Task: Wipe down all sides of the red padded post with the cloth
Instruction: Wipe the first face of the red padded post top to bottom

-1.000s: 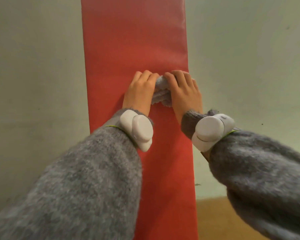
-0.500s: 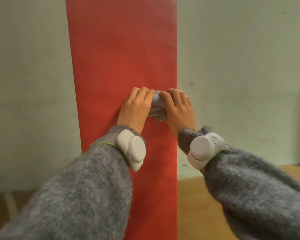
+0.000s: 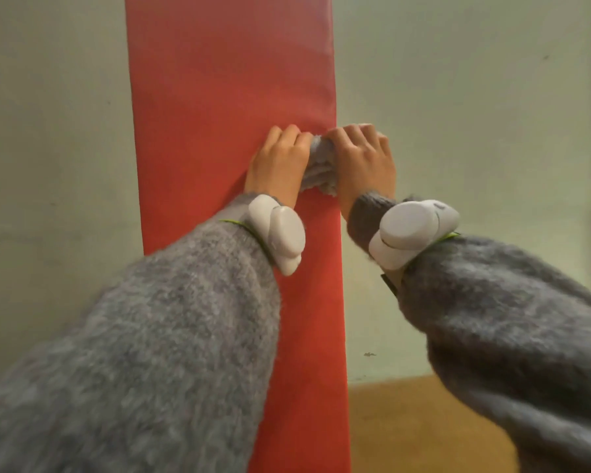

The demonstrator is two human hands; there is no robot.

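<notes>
Pale green wall (image 3: 475, 131) behind, and it's all hands on the job: left hand (image 3: 280, 165) and right hand (image 3: 365, 162) side by side, fingers curled tight round a bunched grey cloth (image 3: 319, 172) squeezed between them. It's pressed against the front face of the red padded post (image 3: 226, 97), near its right edge. White wrist trackers (image 3: 280, 233) sit over fuzzy grey sleeves (image 3: 185, 319); tan floor (image 3: 423, 421) below.

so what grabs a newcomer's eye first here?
The red padded post, a tall upright band filling the centre against a pale wall. At mid-height near its right edge, the left hand and right hand clutch a bunched cloth between them against the post. White wrist devices sit on both grey fuzzy sleeves just below.
</notes>
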